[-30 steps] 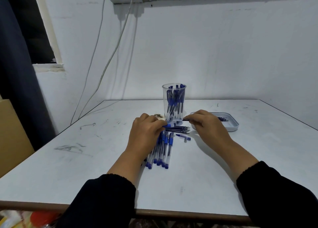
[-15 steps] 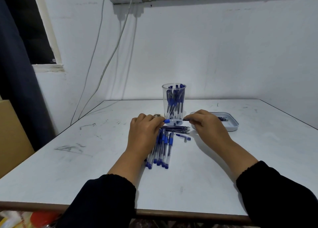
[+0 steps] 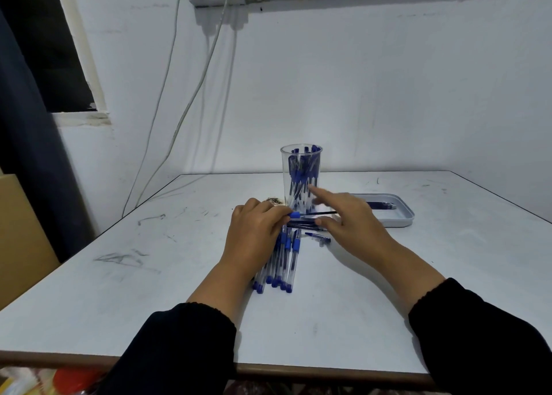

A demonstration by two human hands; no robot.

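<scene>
The left hand (image 3: 257, 233) pinches a pen (image 3: 296, 215) by its blue end, level, its thin dark tip pointing right, just in front of the cup (image 3: 301, 179) of pens. The right hand (image 3: 349, 218) hovers at that tip with fingers spread and loose (a bit blurred), holding nothing. Under the left hand lies a pile (image 3: 283, 260) of pens on the table (image 3: 149, 275). A tray (image 3: 400, 220) sits far right.

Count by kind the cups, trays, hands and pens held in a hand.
cup: 1
tray: 1
hands: 2, left hand and right hand
pen, held by left hand: 1
total: 5
</scene>
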